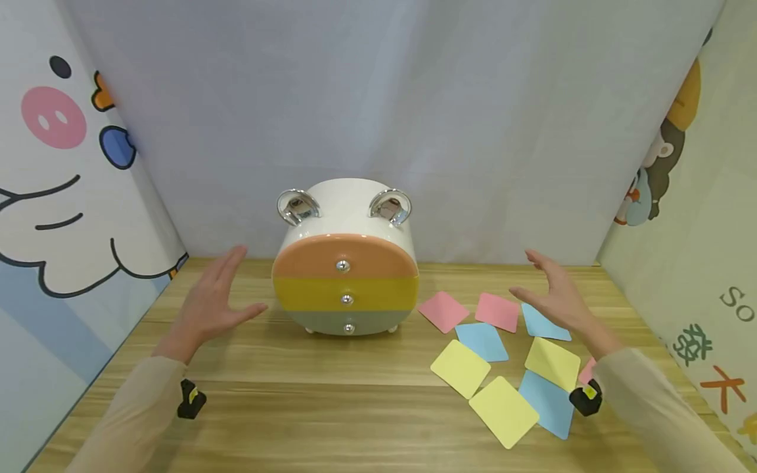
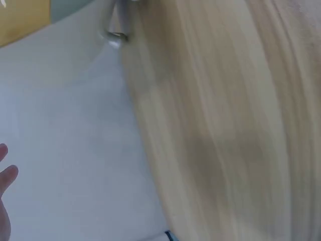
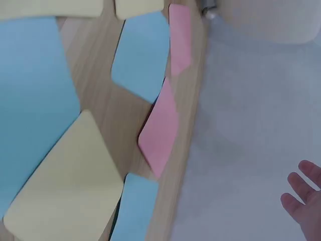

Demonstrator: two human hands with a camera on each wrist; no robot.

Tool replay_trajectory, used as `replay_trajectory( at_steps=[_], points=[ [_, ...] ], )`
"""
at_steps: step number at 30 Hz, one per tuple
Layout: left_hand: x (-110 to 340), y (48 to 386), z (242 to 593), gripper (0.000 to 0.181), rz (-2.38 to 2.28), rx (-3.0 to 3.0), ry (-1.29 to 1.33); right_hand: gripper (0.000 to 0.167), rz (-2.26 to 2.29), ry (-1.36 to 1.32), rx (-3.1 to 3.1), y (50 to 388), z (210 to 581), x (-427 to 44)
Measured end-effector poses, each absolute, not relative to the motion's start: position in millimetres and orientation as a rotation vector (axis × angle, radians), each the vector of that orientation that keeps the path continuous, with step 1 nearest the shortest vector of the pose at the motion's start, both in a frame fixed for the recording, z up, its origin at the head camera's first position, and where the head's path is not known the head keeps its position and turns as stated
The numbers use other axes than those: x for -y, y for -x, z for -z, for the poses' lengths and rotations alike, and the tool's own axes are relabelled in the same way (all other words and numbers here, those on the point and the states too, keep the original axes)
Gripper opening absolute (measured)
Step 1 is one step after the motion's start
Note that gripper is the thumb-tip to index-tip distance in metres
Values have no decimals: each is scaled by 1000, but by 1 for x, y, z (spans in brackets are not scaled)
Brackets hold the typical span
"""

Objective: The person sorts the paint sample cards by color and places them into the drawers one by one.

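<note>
A rounded white box with three drawers [image 1: 345, 289] stands at the back of the wooden table, its front banded orange, yellow and grey-green. Each drawer has a silver knob, and two silver ear-shaped pieces top the box. To its left my left hand [image 1: 209, 302] hovers with fingers extended and thumb apart, touching nothing. My right hand [image 1: 558, 295] is likewise spread and unoccupied, above the right side of the table. Beneath and beside it lie several paper cards: pink [image 1: 497, 312], blue [image 1: 481, 341] and yellow [image 1: 461, 368]. Fingertips of that hand [image 3: 306, 193] show in the right wrist view.
A pale cloth wall [image 1: 473, 131] rises behind the table [image 1: 296, 407]. Cartoon-printed panels flank it at the left [image 1: 65, 197] and right [image 1: 698, 263]. Some cards overlap, and one pink card [image 1: 587, 371] is partly hidden by the right forearm.
</note>
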State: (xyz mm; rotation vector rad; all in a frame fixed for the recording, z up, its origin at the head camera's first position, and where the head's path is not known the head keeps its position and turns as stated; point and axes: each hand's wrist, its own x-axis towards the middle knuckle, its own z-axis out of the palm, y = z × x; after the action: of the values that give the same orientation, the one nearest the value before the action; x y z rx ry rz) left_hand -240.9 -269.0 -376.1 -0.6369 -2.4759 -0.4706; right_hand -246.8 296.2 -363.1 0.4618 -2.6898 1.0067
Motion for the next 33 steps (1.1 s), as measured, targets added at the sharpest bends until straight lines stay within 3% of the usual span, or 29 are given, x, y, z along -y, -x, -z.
replay_trajectory(
  at_steps=[12, 22, 33],
  points=[
    [236, 240, 346, 91, 454, 2288, 800, 58, -1315, -627, 2428, 230, 336, -202],
    [223, 245, 343, 82, 447, 2259, 823, 43, -1615, -607, 2222, 211, 317, -123],
    [220, 248, 341, 65, 483, 2204, 853, 36, -1734, -593, 2111, 191, 304, -69]
  ],
)
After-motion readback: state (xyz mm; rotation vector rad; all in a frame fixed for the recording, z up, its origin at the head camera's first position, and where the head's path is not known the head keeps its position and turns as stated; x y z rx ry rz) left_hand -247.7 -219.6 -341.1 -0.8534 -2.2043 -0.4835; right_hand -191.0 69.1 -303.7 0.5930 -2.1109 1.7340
